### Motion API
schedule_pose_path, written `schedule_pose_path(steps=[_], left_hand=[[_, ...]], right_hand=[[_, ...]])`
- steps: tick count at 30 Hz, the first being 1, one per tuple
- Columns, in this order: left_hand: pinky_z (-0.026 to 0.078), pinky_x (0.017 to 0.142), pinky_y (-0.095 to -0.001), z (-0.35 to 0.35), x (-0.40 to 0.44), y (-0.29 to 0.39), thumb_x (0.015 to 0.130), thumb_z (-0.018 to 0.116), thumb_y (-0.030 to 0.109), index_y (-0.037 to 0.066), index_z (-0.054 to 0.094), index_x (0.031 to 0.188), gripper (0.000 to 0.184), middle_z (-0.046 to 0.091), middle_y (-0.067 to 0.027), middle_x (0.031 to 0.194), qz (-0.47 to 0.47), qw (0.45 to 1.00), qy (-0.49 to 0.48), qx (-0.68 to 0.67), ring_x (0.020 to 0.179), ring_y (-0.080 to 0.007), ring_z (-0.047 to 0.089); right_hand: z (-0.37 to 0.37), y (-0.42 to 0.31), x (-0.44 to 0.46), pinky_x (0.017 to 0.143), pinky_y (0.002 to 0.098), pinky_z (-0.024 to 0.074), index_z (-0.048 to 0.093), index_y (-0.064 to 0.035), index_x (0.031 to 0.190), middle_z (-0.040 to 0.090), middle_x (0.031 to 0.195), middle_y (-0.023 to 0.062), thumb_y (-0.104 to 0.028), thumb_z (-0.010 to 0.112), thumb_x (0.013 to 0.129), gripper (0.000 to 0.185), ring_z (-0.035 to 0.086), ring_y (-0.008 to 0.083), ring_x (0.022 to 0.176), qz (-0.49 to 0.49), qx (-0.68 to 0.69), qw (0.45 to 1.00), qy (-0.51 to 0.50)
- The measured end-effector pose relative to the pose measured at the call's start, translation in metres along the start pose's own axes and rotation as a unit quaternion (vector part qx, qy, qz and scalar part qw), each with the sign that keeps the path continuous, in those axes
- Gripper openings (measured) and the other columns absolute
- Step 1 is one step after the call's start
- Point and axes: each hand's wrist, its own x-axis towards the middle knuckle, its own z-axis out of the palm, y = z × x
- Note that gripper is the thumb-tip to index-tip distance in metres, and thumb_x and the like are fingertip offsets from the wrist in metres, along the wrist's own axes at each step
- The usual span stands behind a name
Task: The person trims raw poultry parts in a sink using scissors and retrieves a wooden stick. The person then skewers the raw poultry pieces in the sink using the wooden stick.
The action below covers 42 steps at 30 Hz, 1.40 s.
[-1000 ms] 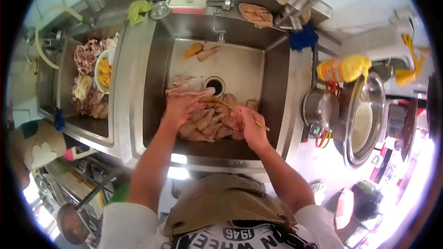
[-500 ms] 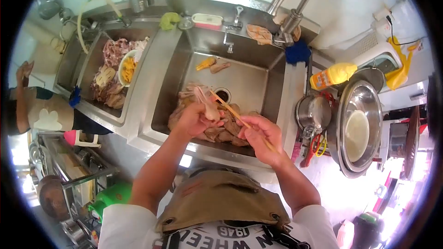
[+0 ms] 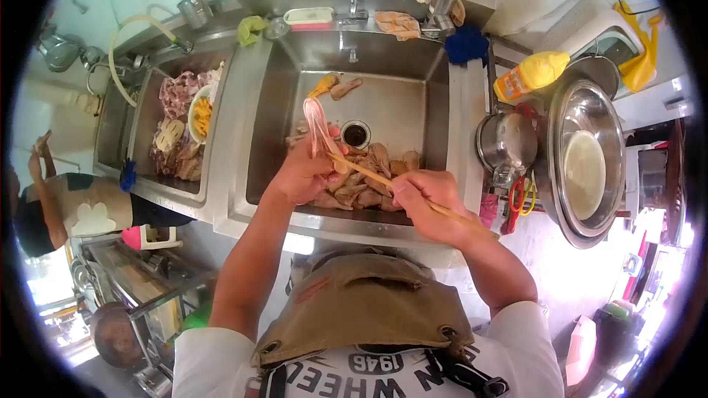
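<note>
Over the steel sink [image 3: 398, 114], my left hand [image 3: 301, 171] is closed around a raw poultry piece [image 3: 315, 118], pale pink and long, with a looped upper end standing above my fingers. My right hand [image 3: 431, 205] grips a wooden chopstick [image 3: 372, 174]. Its tip meets the piece at my left fingers; whether it goes inside I cannot tell. Below both hands lies a pile of raw poultry pieces [image 3: 358, 193], partly covered by my hands. A yellow piece [image 3: 322, 86] and a pale piece [image 3: 346, 88] lie farther back, beyond the drain [image 3: 355, 133].
The left basin holds raw meat [image 3: 181, 96] and a white bowl [image 3: 194, 119] of yellow pieces. Right of the sink are steel bowls [image 3: 618, 177], a pot [image 3: 509, 138] and a yellow bottle [image 3: 532, 75]. A faucet [image 3: 446, 0] rises behind. Another person [image 3: 70, 203] stands at far left.
The poultry piece now rises higher above my left hand, its pink loop showing. My right hand and the chopstick have shifted slightly right. The whole view has tilted a little.
</note>
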Motion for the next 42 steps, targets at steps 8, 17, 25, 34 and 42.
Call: schedule_pose_path(steps=[8,17,25,34,42], left_hand=[[0.041,0.056,-0.0330,0.009,0.010,0.002,0.069,0.046,-0.014,0.003,0.042,0.126,0.060,0.057,-0.0146,0.098,-0.051,0.994,0.043,-0.081,0.074,-0.0228,0.055],[0.039,0.049,-0.0331,0.014,0.005,0.007,0.073,0.044,-0.006,0.003,0.049,0.115,0.043,0.056,-0.0117,0.083,-0.118,0.979,0.110,-0.127,0.061,-0.0207,0.052],[0.051,0.067,-0.0357,0.039,0.012,-0.019,0.085,0.052,0.018,0.008,0.059,0.098,0.018,0.063,-0.0076,0.093,-0.204,0.959,0.137,-0.138,0.085,-0.0215,0.062],[0.047,0.081,-0.0391,0.022,0.007,-0.034,0.093,0.049,0.023,-0.002,0.056,0.108,0.030,0.061,-0.0185,0.100,0.127,0.942,0.083,0.298,0.095,-0.0301,0.060],[0.046,0.081,-0.0391,0.003,0.012,-0.031,0.093,0.048,0.021,0.001,0.048,0.121,0.035,0.059,-0.0247,0.103,0.062,0.834,0.019,0.548,0.094,-0.0363,0.059]], right_hand=[[0.004,-0.009,0.011,0.054,0.0418,0.0455,0.053,-0.0033,0.075,0.053,0.066,0.0140,0.000,0.059,0.081,0.008,0.055,0.0336,0.059,-0.167,-0.141,0.976,-0.006],[0.001,-0.008,0.022,0.045,0.0386,0.0437,0.055,-0.0011,0.082,0.050,0.064,0.0107,-0.001,0.059,0.082,0.005,0.053,0.0290,0.053,-0.236,-0.186,0.949,-0.097],[0.044,0.049,0.035,0.046,0.0375,0.0459,0.054,-0.0015,0.077,0.051,0.065,0.0122,-0.012,0.057,0.084,0.013,0.057,0.0286,0.057,-0.291,-0.377,0.879,-0.019],[0.044,0.046,0.037,0.038,0.0272,0.0380,0.063,0.0022,0.089,0.060,0.062,0.0069,-0.028,0.049,0.096,0.034,0.051,0.0155,0.042,0.193,0.205,0.951,0.130],[-0.002,0.047,0.065,0.037,0.0264,0.0391,0.062,0.0001,0.080,0.061,0.063,0.0084,-0.034,0.052,0.095,0.039,0.054,0.0137,0.043,0.292,0.271,0.914,0.079]])
